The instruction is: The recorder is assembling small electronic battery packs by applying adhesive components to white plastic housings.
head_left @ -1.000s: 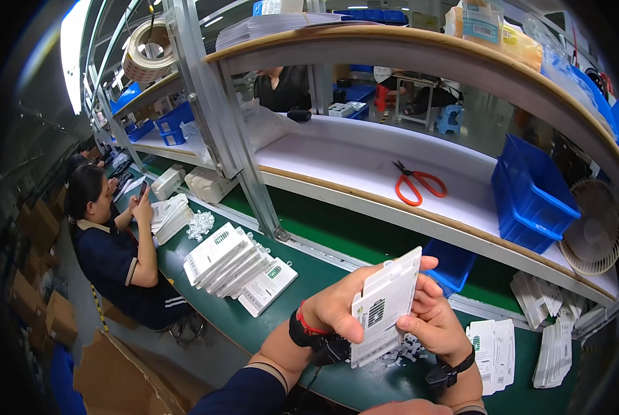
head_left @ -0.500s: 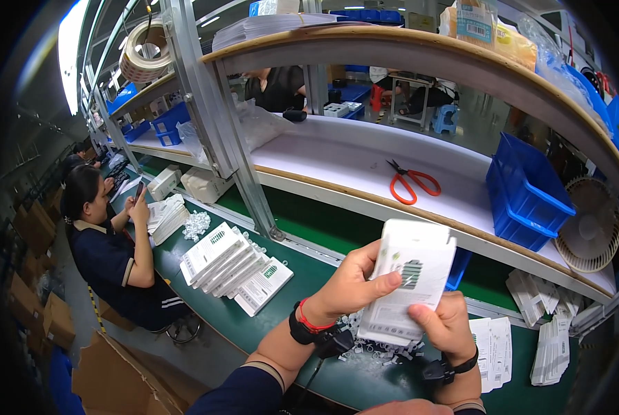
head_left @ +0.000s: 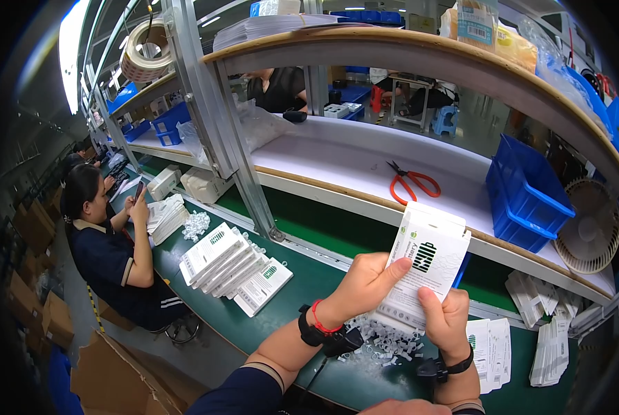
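Note:
Both hands hold a flat white carton [head_left: 427, 257] with green print, tilted above the bench. My left hand [head_left: 368, 285] is closed on its left edge, thumb lying across the front. Lower down, my right hand [head_left: 449, 319] grips the right edge, its thumb pressed on the face. The fingers behind the carton are hidden, and whether it is a single carton or several together I cannot tell. Beneath it lies a heap of small white plastic pieces [head_left: 382, 342]. To the right are flat white cartons [head_left: 493, 349] and another fanned bundle [head_left: 551, 351].
Stacked white cartons [head_left: 219, 257] stand left on the green bench [head_left: 309, 273]. Red-handled scissors [head_left: 413, 185] and blue bins [head_left: 527, 197] rest on the shelf, near a fan [head_left: 589, 225]. A co-worker [head_left: 108, 242] sits at left holding a phone. An open cardboard box [head_left: 126, 377] is at lower left.
Both hands have shifted slightly right, and the carton has moved up and right, leaning more to the right. More of the plastic heap shows below it.

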Available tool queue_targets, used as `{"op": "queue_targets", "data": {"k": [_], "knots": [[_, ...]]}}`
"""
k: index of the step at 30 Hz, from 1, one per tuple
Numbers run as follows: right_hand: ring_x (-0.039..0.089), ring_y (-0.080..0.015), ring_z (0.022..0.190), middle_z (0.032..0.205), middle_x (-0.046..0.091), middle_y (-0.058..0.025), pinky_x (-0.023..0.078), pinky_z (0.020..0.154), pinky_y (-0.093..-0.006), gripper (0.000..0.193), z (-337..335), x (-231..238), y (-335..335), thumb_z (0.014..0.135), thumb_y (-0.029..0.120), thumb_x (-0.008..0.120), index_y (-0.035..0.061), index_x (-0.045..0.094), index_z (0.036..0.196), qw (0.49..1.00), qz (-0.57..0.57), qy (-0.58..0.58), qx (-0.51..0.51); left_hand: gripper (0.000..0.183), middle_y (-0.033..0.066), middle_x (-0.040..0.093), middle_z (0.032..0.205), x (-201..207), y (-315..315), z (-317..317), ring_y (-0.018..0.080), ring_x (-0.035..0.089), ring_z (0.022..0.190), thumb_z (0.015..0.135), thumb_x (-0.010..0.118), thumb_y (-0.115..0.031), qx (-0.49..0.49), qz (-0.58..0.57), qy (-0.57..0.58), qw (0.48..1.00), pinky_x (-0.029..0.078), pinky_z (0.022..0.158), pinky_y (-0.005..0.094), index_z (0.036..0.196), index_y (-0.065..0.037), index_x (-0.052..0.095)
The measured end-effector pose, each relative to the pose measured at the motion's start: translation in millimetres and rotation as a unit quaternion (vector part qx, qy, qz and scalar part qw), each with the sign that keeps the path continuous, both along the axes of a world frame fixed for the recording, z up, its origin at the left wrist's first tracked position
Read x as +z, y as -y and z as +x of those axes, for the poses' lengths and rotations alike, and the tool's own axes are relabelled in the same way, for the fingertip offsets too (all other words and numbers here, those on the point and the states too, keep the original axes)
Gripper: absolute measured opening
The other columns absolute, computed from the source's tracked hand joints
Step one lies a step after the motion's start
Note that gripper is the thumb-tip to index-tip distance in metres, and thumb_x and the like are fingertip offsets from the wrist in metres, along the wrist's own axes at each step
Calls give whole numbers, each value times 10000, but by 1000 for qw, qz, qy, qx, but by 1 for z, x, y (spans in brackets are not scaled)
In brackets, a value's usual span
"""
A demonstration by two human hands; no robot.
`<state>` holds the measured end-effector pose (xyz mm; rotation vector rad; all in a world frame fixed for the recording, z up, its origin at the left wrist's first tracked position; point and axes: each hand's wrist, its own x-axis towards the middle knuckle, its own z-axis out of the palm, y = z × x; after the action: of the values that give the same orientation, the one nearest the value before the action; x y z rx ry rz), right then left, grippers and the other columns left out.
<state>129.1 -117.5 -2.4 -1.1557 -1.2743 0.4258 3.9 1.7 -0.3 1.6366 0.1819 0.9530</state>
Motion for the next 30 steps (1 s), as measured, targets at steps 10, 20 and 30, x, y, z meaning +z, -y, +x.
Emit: {"op": "queue_targets", "data": {"k": [10,20,30], "knots": [[575,-292,504,596,582,-112,437,455,-344,165,-7,-15,-20,727,143,735,31,623,682,934,59,330,-120,1150,209,402,1357,-4,0,7,269,489,1199,668,834,-181,125,157,31,979,378,1019,378,1481,-5,41],[510,-185,1168,1299,521,-158,382,1000,-317,549,2,4,-5,980,211,467,-39,300,1440,994,49,-79,58,972,191,503,1229,0,6,8,284,572,1069,601,819,-131,116,245,-12,962,467,903,369,1398,-55,268],[542,-224,1153,1293,548,-186,380,1005,-320,461,0,4,-2,971,159,460,-58,422,1376,999,23,-49,8,899,203,525,1210,0,3,7,360,591,1025,574,813,-131,147,352,-24,924,493,852,386,1330,-57,333]]}}
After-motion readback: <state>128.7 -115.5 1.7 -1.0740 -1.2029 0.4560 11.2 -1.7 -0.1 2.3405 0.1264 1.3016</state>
